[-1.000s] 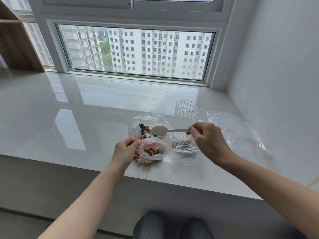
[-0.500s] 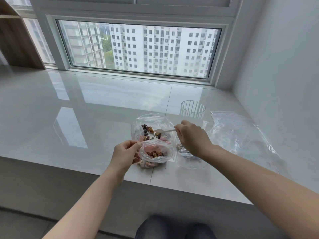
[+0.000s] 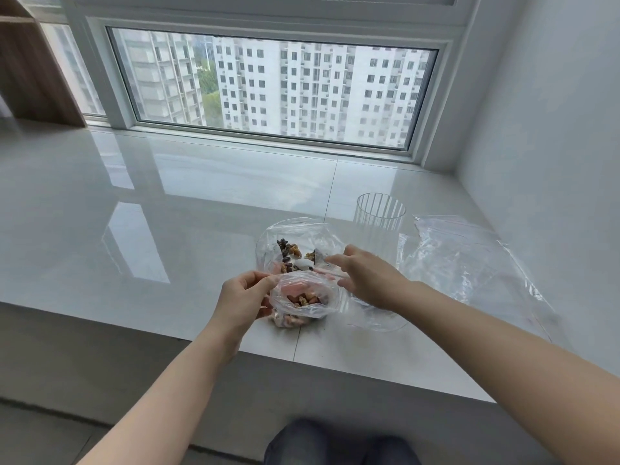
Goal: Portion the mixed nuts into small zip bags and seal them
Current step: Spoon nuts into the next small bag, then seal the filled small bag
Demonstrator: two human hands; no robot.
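Two hands at the centre, left hand (image 3: 243,297) and right hand (image 3: 364,280), one spoon (image 3: 303,263), one clear ribbed cup (image 3: 380,216), one small bag (image 3: 302,293) with nuts, one larger bag (image 3: 295,239) with nuts behind it, at least one empty bag (image 3: 469,263) at right, one window (image 3: 271,85) at top.

Ribbed clear cup (image 3: 379,213) on glossy sill (image 3: 167,196), window (image 3: 275,85), wooden shelf (image 3: 30,68)

Bare forearms (image 3: 188,374), dark grey trousers (image 3: 339,444)
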